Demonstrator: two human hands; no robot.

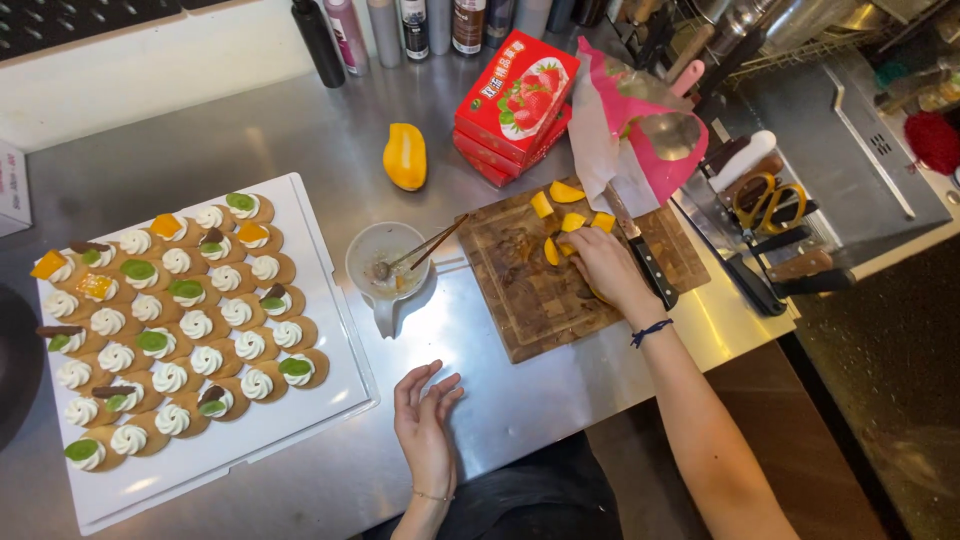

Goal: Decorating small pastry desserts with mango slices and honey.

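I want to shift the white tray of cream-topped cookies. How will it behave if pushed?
The tray would probably slide easily on the smooth steel counter. The cookies lie loose, so a jolt may shift them. Their piped cream looks soft and easily smeared.

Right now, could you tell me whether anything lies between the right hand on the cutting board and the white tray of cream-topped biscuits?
Yes. Between the right hand and the white tray stands a small bowl holding chopsticks, left of the cutting board.

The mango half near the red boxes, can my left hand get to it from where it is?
Probably yes. The left hand hovers open and empty, and bare steel counter surrounds the mango half; only the small bowl sits near that path.
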